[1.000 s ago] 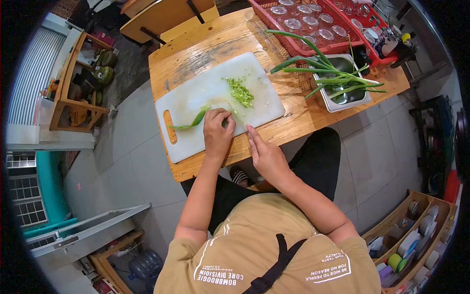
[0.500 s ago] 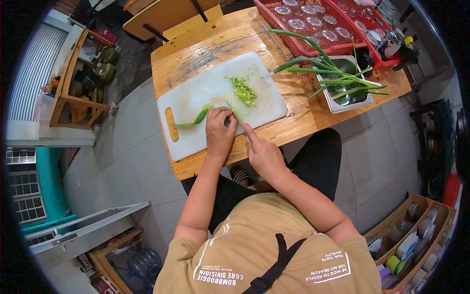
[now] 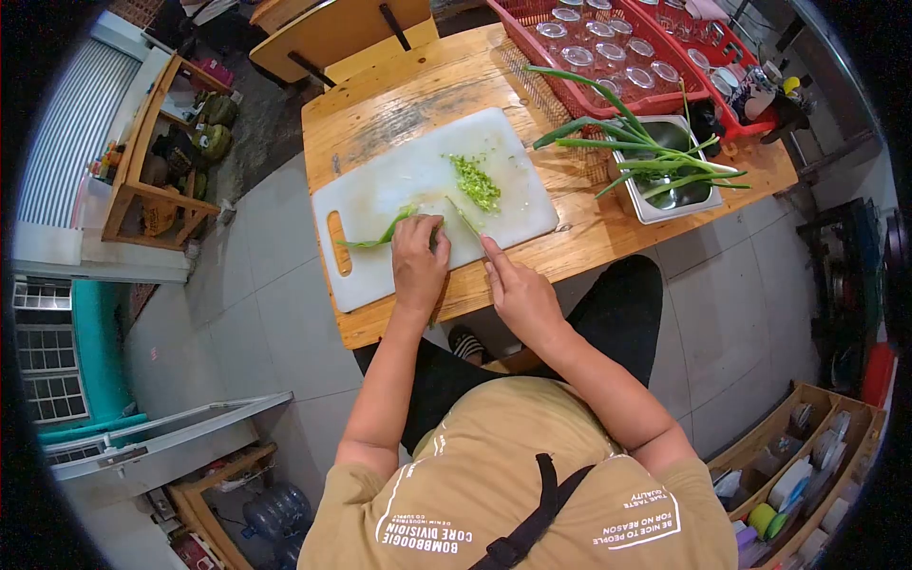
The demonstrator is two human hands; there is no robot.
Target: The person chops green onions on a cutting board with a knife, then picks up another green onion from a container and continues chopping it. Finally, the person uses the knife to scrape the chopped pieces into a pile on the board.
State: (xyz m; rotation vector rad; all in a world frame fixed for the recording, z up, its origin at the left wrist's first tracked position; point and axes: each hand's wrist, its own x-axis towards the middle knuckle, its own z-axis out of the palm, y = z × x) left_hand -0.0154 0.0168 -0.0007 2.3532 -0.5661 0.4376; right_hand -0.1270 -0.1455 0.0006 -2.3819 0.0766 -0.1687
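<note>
My left hand (image 3: 419, 261) is curled down on the white cutting board (image 3: 380, 176), its fingers closed over a green onion (image 3: 382, 237). The green leaf end of that onion sticks out to the left; the part beneath my fingers is hidden. My right hand (image 3: 524, 296) grips the handle of a knife (image 3: 464, 218), whose blade points up and left over the board, a little apart from my left fingers. Beyond the blade lies a pile of chopped green onion (image 3: 474, 181), with bits scattered around it.
The wooden table (image 3: 366, 114) holds a metal container (image 3: 673, 204) with long whole green onions (image 3: 655, 152) across it at the right. Behind stand a red crate (image 3: 570, 104) of upturned glasses and another red basket (image 3: 733, 123). A wooden chair (image 3: 342, 43) is at the far edge.
The knife and my right hand have shifted right, opening a gap between the blade and my left fingers. My left hand has moved slightly left, still over the onion.
</note>
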